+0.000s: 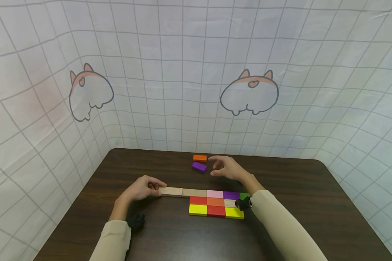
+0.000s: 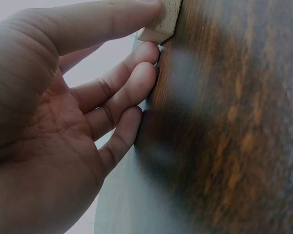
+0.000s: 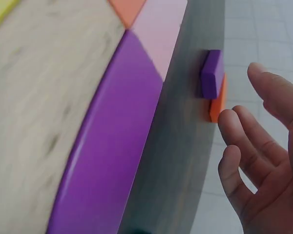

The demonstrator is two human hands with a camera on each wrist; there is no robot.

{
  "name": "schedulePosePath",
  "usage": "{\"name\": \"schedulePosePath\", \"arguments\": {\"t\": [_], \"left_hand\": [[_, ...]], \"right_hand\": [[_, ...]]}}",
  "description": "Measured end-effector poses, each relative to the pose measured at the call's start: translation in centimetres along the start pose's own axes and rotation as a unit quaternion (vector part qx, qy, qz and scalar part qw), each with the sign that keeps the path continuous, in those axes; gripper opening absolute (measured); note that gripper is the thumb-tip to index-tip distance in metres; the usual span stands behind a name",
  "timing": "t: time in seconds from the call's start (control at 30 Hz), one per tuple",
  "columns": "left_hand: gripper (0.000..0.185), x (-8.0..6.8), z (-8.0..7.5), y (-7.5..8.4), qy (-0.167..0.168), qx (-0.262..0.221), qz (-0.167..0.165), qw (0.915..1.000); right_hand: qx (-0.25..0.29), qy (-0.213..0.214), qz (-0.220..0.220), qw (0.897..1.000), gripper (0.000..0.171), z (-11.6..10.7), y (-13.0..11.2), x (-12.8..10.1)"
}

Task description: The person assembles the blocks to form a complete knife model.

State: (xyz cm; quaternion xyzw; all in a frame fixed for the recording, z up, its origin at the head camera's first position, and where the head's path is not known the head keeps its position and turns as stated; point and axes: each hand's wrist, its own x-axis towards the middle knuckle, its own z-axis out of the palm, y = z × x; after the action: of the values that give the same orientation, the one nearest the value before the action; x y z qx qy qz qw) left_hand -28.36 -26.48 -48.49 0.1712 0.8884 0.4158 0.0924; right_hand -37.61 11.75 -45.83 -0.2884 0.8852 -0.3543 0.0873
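My left hand (image 1: 143,187) pinches the left end of a plain wooden block (image 1: 171,191). In the left wrist view the thumb lies on that block's end (image 2: 158,30), with the other fingertips down at the table. A second plain block (image 1: 194,193) continues the row to a pink block (image 1: 215,194). At the back, my right hand (image 1: 228,168) is held with loosely bent fingers and nothing between them. Just left of its fingertips lie a loose purple block (image 1: 199,166) and an orange block (image 1: 200,158), also beyond the hand in the right wrist view.
Flat coloured blocks form a close-set patch, including a yellow block (image 1: 197,210), a red block (image 1: 216,211) and a purple block (image 3: 110,131). My right forearm (image 1: 281,221) passes over its right end. A patterned cloth (image 1: 170,72) hangs behind the dark wooden table (image 1: 170,235).
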Motion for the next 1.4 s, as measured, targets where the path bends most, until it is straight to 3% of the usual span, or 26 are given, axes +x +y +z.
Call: {"name": "schedulePosePath", "arguments": {"t": [0.47, 0.93, 1.17, 1.4], "left_hand": [[0.024, 0.0, 0.4, -0.2, -0.001, 0.003, -0.003, 1.0000], [0.024, -0.1, 0.5, -0.3, -0.001, -0.001, -0.004, 1.0000], [0.024, 0.1, 0.4, -0.4, -0.001, -0.001, -0.001, 1.0000], [0.024, 0.0, 0.0, -0.2, 0.001, -0.002, -0.001, 1.0000]], "right_hand": [[-0.018, -0.037, 0.037, 0.998, 0.060, 1.7, 0.1, 3.5], [-0.043, -0.031, 0.082, 0.995, 0.056, 3.0, 0.6, 5.0], [-0.053, -0.034, 0.084, 0.994, 0.049, 3.1, 0.2, 5.2], [-0.059, -0.058, 0.050, 0.995, 0.044, 2.5, 0.2, 4.9]]}}
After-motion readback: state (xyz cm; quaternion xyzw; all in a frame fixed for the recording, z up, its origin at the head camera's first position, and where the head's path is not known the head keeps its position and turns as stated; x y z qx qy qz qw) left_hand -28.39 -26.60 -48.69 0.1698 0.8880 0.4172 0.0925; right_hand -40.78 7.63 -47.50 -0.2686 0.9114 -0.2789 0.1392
